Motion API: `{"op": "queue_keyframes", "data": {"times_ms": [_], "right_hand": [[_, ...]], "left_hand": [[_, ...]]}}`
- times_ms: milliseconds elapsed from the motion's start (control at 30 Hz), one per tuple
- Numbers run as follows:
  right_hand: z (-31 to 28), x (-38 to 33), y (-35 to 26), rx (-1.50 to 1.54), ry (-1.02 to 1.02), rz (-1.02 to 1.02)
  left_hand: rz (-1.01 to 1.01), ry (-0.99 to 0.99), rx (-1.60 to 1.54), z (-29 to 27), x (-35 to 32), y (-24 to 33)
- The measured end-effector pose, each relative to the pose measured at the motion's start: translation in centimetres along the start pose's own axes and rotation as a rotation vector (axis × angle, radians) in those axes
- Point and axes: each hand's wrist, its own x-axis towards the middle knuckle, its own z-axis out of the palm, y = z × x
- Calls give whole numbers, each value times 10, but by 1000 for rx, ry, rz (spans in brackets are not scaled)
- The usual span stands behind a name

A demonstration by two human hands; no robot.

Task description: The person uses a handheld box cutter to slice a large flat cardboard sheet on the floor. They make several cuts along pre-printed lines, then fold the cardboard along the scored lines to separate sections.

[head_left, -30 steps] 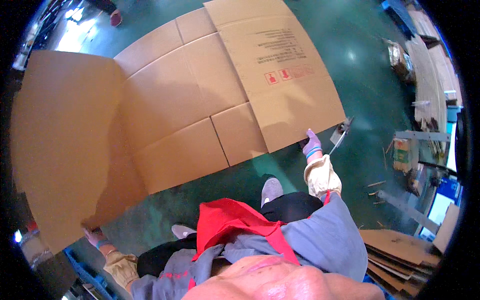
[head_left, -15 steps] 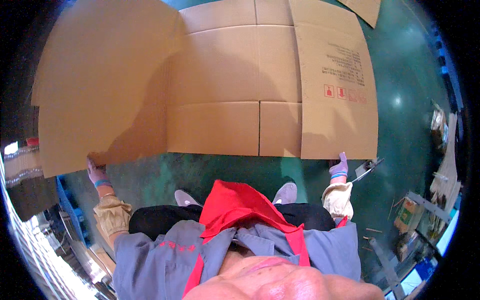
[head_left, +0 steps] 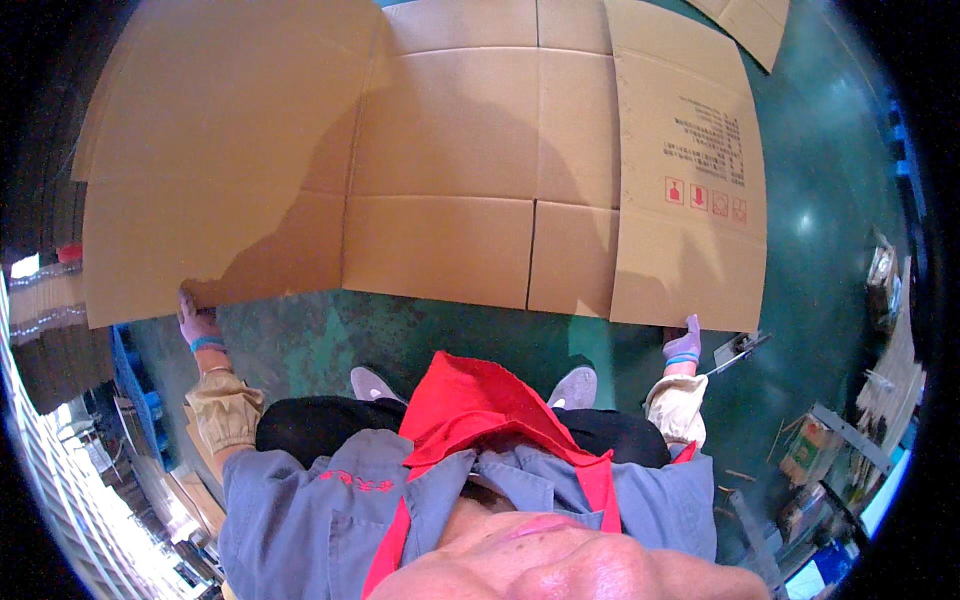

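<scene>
A large brown cardboard sheet (head_left: 445, 130), creased and slotted like an unfolded box, spreads across the view in front of me. Its right panel carries dark print and small red symbols. My left hand (head_left: 197, 318), in a pale glove, grips the near edge of the left panel, with the thumb on top and the fingers hidden beneath. At the near right edge, my right hand (head_left: 686, 342), gloved too, pinches the sheet the same way. My shadow falls over the middle panels.
Green floor (head_left: 820, 290) runs under and around the sheet. Another cardboard piece (head_left: 750, 25) lies at the far right. Stacked cardboard (head_left: 50, 340) stands at the left beside a blue pallet (head_left: 140, 390). Scraps and a cardboard box (head_left: 810, 450) lie at the lower right.
The sheet has tilted slightly: its left near corner has risen in the picture and its right near corner has dropped a little. Both hands still grip it.
</scene>
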Motion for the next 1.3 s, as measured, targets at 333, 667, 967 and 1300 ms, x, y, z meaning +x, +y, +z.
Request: {"op": "queue_keyframes", "data": {"times_ms": [333, 667, 967, 1300], "right_hand": [[-5, 4, -6, -21, 70, -12], [2, -13, -16, -125, 115, 10], [24, -45, -25, -102, 4, -71], [19, -27, -18, -116, -4, -161]], "left_hand": [[-304, 148, -493, 37, -23, 41], [-313, 113, -484, 45, -26, 51], [-374, 58, -521, 59, -10, 0], [-235, -27, -169, 27, 14, -39]]}}
